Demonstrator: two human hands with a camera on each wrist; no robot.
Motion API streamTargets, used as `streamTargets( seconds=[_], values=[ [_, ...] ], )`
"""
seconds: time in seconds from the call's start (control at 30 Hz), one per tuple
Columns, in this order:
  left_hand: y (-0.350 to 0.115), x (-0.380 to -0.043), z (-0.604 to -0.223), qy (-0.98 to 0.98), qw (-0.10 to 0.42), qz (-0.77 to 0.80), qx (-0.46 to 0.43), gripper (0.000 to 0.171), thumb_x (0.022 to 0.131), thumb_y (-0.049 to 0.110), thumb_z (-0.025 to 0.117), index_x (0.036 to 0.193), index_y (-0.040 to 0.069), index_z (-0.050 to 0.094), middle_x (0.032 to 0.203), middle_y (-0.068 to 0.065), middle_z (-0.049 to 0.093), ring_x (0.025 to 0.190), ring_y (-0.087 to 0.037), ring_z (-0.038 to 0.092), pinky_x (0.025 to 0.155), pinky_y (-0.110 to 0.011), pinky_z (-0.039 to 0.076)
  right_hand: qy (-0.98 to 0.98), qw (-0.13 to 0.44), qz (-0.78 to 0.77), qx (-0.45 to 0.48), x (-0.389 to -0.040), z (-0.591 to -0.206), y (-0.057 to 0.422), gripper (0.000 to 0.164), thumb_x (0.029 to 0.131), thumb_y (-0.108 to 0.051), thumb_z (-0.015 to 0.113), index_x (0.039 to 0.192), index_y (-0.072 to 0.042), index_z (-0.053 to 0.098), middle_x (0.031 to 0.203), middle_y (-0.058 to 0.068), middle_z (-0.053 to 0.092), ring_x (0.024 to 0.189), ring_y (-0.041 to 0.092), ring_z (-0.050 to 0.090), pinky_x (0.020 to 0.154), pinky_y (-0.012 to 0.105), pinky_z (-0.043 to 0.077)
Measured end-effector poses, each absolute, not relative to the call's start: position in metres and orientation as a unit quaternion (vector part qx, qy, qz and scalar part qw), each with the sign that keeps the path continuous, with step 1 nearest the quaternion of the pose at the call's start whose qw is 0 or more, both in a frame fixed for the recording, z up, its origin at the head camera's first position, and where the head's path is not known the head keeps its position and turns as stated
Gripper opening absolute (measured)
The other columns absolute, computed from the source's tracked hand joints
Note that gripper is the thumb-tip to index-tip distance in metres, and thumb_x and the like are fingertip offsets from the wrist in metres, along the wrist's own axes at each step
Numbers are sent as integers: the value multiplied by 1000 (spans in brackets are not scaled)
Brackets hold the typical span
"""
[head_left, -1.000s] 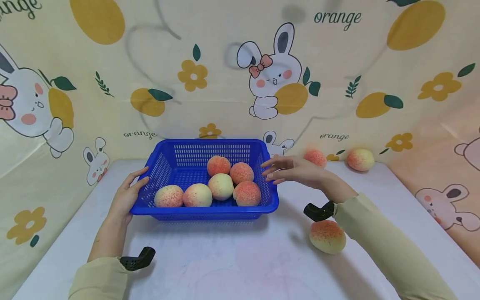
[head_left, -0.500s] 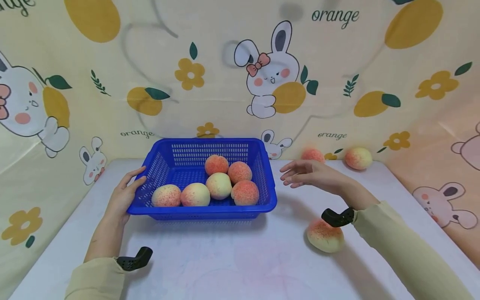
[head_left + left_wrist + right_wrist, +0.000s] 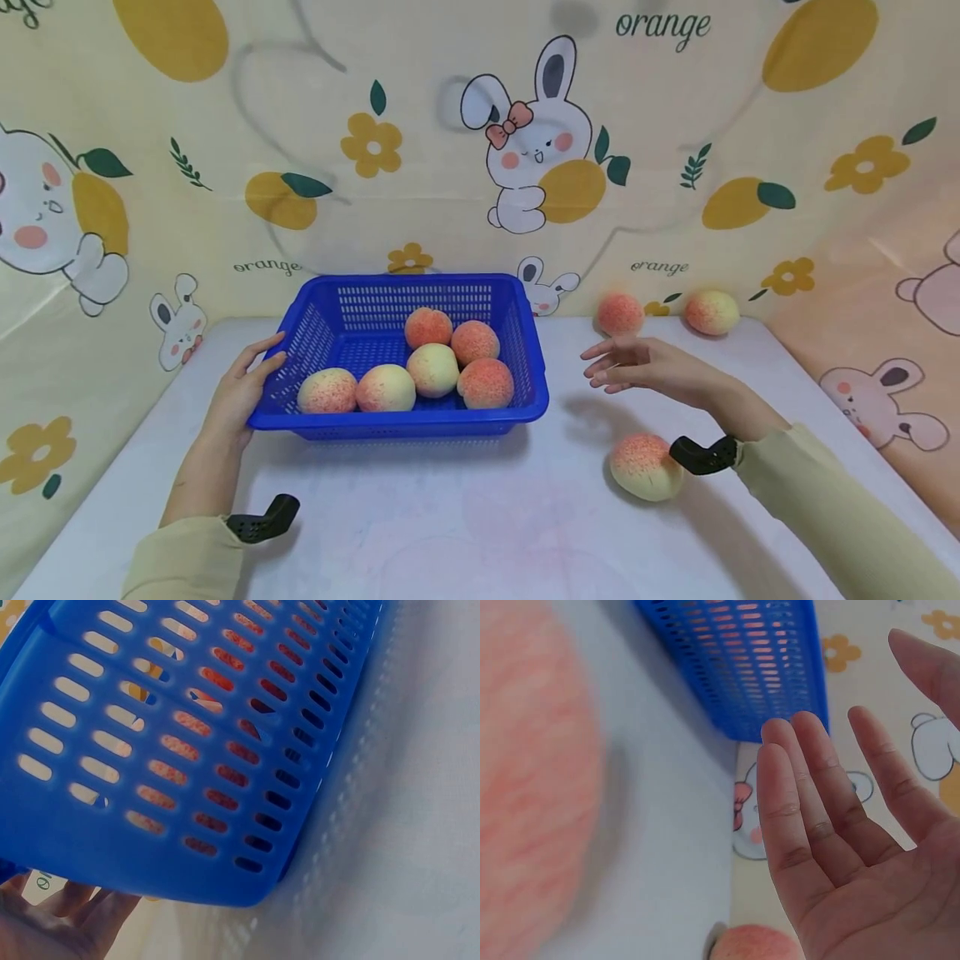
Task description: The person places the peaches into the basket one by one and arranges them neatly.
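Observation:
A blue plastic basket (image 3: pixel 405 425) stands at the back of the table, with several peaches (image 3: pixel 386 388) inside it, red-blushed and pale yellow. My left hand (image 3: pixel 238 392) grips its left rim; in the left wrist view the fingers (image 3: pixel 112 915) show below the rim, partly hidden by the basket wall. To the right of the basket my right hand (image 3: pixel 637 364) hovers over the table with loosely spread fingers and nothing in them. Below that hand lies a peach (image 3: pixel 645 468) with a red top, which looms large at the left of the right wrist view.
At the table's back edge, right side, lie a red peach (image 3: pixel 620 314) and a yellow-red peach (image 3: pixel 711 312). A cloth backdrop (image 3: pixel 435 208) printed with rabbits and oranges rises behind the white table (image 3: pixel 420 517).
My right hand has drawn away from the basket's right rim, moving right and slightly toward me. My left hand keeps its place on the basket. The whole view has shifted slightly.

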State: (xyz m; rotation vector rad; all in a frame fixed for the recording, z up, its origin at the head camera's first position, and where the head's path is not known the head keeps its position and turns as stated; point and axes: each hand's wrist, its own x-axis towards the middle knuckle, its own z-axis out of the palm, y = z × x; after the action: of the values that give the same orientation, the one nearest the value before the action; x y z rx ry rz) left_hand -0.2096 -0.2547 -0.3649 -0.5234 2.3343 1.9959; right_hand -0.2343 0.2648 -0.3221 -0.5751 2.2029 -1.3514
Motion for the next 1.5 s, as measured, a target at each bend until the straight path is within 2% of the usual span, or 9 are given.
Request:
streamTargets(
  seconds=[0.27, 0.53, 0.77, 1.0, 1.23, 1.5],
  values=[
    [-256, -209, -364, 749, 10, 640, -171, 51, 99, 44, 43, 149, 37, 32, 159, -13, 19, 140, -39, 30, 109, -55, 30, 810, 247, -486, -214, -226, -329, 279, 40, 95, -16, 58, 132, -1, 50, 116, 11, 65, 105, 17, 64, 91, 33, 52],
    [-257, -210, -364, 748, 11, 640, -173, 51, 99, 44, 43, 149, 37, 32, 160, -13, 18, 141, -39, 29, 109, -55, 30, 815, 273, -466, -212, -219, -338, 292, 40, 94, -15, 58, 132, -4, 51, 126, 28, 56, 112, 26, 60, 92, 26, 49],
    [-255, -209, -365, 748, 10, 640, -174, 50, 99, 44, 44, 148, 37, 33, 160, -13, 18, 141, -38, 28, 110, -55, 29, 810, 283, -463, -221, -213, -347, 299, 45, 95, -13, 58, 135, 4, 46, 126, 30, 55, 111, 24, 61, 91, 24, 49],
    [-254, -207, -365, 748, 8, 641, -173, 50, 99, 44, 43, 148, 38, 34, 159, -14, 19, 141, -38, 29, 110, -54, 29, 808, 305, -451, -224, -207, -350, 306, 44, 95, -14, 56, 135, 3, 48, 128, 27, 55, 113, 14, 58, 91, 22, 47],
    [-254, -208, -365, 750, 8, 638, -173, 50, 99, 43, 43, 148, 37, 33, 160, -13, 17, 142, -38, 26, 111, -56, 28, 781, 341, -463, -246, -201, -355, 312, 46, 95, -10, 56, 136, 6, 44, 132, 30, 51, 115, 10, 58, 93, 20, 46],
    [-254, -210, -365, 749, 13, 638, -176, 51, 100, 43, 43, 149, 36, 32, 161, -11, 16, 143, -38, 25, 111, -56, 27, 762, 387, -462, -237, -197, -359, 316, 50, 93, -9, 57, 140, 2, 42, 143, 25, 43, 122, 1, 49, 95, 17, 40]
  ],
)
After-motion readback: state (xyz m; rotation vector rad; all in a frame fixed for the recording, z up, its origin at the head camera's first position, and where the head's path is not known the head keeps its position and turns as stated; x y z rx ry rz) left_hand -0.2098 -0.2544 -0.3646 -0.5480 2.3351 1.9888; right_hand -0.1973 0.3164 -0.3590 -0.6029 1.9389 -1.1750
